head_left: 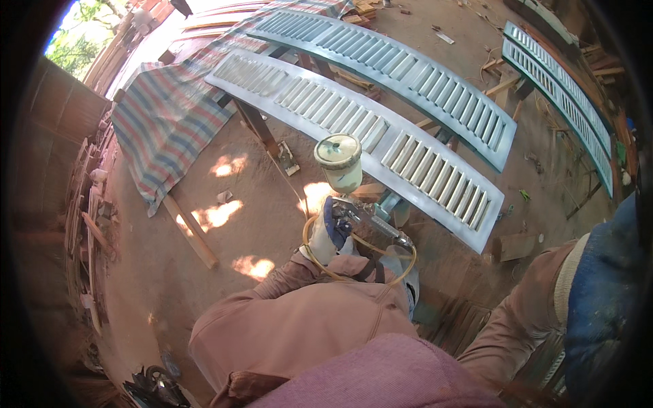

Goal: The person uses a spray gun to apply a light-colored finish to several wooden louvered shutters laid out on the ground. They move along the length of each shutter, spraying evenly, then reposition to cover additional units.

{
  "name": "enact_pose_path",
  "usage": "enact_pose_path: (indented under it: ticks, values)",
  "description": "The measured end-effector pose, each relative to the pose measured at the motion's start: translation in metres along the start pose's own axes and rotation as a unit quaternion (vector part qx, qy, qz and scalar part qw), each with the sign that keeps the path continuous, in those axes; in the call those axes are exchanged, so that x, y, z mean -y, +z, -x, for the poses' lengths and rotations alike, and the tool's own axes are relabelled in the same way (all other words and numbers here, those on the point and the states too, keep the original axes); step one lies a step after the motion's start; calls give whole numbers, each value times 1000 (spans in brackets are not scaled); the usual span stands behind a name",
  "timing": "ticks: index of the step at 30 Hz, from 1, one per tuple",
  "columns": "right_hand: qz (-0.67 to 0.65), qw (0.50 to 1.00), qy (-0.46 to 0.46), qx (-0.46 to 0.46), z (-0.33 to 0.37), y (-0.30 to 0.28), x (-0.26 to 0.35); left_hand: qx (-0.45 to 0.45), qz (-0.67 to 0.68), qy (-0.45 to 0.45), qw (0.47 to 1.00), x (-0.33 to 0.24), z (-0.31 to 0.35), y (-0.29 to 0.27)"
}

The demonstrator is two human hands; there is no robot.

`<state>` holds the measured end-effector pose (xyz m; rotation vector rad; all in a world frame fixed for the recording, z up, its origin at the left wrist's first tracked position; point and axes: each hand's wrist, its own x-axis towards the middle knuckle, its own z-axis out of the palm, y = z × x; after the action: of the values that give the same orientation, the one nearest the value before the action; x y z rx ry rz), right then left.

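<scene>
My left hand (pixel 329 232), in a white glove with blue coating, is closed round the grip of a metal spray gun (pixel 373 219). A pale paint cup (pixel 339 163) with a round lid sits on top of the gun. A yellowish hose (pixel 360 241) loops below it and past my wrist. Just beyond the gun lies a long louvred shutter (pixel 326 102), coated whitish. My right hand (pixel 602 299), in a blue glove with a cream cuff, is raised large and close at the right rim. Its fingers are not visible.
A second louvred shutter (pixel 394 58) lies parallel behind the first, on wooden supports. More shutters (pixel 561 88) lean at the far right. A striped sheet (pixel 173 115) drapes over a stack at the left. A wooden bar (pixel 192 234) and scraps lie on the dirt floor.
</scene>
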<state>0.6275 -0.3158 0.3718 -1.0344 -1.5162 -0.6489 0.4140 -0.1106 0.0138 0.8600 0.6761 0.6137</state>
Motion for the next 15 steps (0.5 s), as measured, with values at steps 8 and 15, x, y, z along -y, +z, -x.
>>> enact_pose_path:
  ticks: [8,15]
  values:
    - [82,986,147,-13,37,-56,-9,6,155,-131,979,23,9,65]
    - [-24,826,418,377,215,-52,-29,76,161,-159,971,57,50,142]
